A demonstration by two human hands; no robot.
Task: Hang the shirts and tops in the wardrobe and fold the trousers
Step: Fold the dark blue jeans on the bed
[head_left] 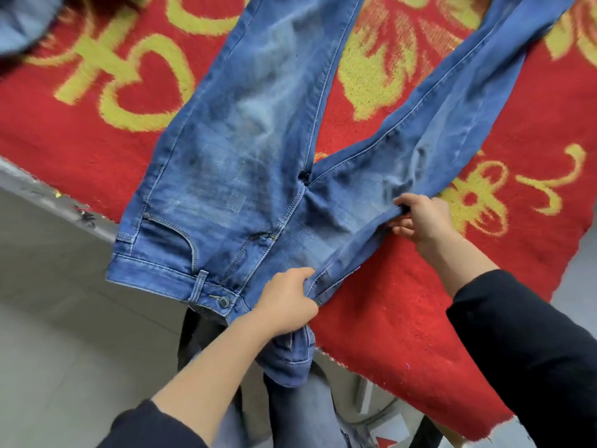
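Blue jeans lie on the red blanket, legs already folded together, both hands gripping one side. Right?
No. The head view shows the blue jeans on the red blanket with legs spread in a V, not folded together; left hand and right hand do grip one side.

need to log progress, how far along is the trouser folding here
Done: the blue jeans lie spread on the red blanket, legs apart. In hand: the left hand grips the waistband, the right hand pinches the side edge. Left: no fold yet; another blue garment lies top left.
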